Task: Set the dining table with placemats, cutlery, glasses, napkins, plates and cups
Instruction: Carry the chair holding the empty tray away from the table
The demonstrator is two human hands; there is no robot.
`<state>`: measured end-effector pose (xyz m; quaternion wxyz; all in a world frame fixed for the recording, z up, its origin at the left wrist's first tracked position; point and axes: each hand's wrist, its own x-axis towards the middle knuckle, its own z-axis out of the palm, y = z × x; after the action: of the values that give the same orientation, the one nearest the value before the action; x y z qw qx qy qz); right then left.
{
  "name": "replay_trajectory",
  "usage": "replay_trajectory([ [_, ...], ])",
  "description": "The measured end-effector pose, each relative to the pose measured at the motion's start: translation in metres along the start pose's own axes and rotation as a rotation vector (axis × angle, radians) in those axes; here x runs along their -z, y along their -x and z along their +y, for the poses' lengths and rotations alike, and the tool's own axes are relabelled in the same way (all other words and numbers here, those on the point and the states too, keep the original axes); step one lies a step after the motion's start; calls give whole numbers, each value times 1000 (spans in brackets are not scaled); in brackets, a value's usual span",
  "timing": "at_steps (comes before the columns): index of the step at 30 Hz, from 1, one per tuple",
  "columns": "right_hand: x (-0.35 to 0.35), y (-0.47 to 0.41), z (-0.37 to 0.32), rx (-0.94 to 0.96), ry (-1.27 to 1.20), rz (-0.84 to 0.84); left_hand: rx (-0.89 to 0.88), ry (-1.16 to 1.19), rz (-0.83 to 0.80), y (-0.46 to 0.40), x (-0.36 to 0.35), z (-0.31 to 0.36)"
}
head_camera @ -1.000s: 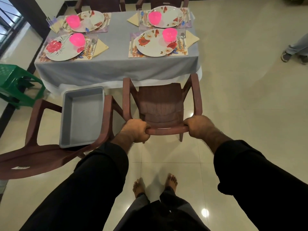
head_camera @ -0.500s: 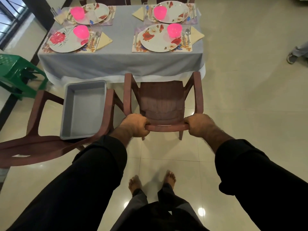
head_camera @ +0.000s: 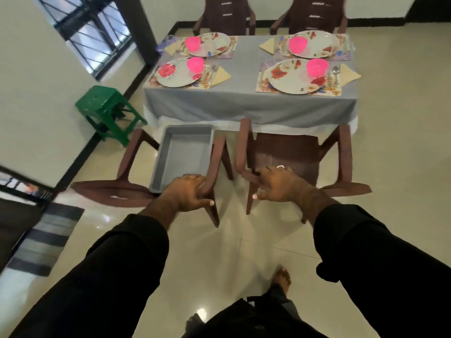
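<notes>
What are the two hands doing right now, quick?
Left hand: fingers curled round the arm of the chair with the grey tub.
Right hand: open, fingers spread, resting on the other chair's back.

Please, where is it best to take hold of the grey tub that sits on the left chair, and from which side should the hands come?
Probably by the two long rims of the grey tub, one hand on each, reaching from above. It is open-topped, rectangular and looks empty, lying across the seat of the left chair. The chair's armrest crowds its right wall, so a low sideways approach seems blocked.
</notes>
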<state>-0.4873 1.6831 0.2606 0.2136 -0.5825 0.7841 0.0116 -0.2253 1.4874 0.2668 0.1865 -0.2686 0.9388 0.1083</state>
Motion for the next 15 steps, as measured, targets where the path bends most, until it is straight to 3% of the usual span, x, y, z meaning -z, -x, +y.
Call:
replay_trajectory([
  [8, -53, -53, -206, 127, 58, 65, 152, -17, 175, 151, -47, -170],
  [15, -59, -81, -350, 129, 30, 1, 224, -38, 135, 221, -52, -272],
])
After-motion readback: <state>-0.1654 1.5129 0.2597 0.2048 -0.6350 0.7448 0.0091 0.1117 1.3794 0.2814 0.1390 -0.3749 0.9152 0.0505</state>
